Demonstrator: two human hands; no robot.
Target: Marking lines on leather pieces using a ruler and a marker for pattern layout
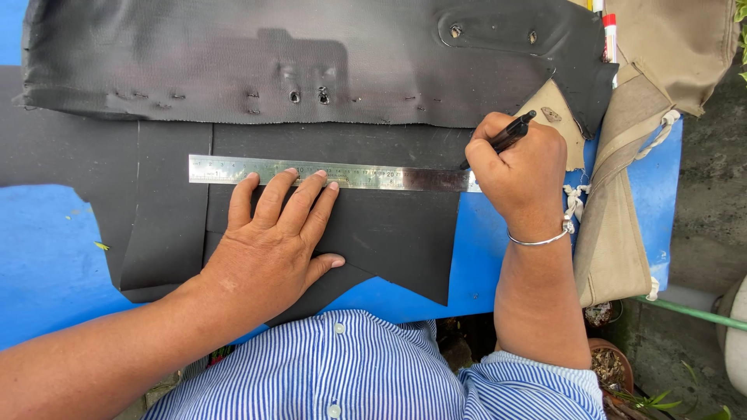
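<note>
- The left hand (pixel 268 237) lies flat and open, palm down, on a smooth black sheet (pixel 389 233) near the front edge of the blue table (pixel 47 257). It grips nothing; its fingertips (pixel 289 173) press on the lower edge of a steel ruler (pixel 327 173), apparently to keep ruler and sheet from sliding.
- The ruler lies level across the sheet, parallel to the table's front edge, its right end reaching the right hand (pixel 521 175).
- The right hand is closed in a writing grip round a black pen (pixel 506 136), which slants down and to the left so that its tip meets the sheet at the ruler's upper edge. The exact contact point is hidden behind the fingers.
- A silver bangle (pixel 537 239) circles the right wrist.
- A second, rougher black piece (pixel 233 62), pierced with small holes and stitch marks, lies along the table's back edge and overlaps the smooth sheet's upper margin.
- Beige canvas fabric (pixel 622 210) with white cord hangs over the right edge, just beside the right hand; a tan scrap (pixel 556 117) shows under the rough piece's corner.
- The person's striped blue shirt (pixel 366 365) fills the bottom of the view, close against the table's front edge.
</note>
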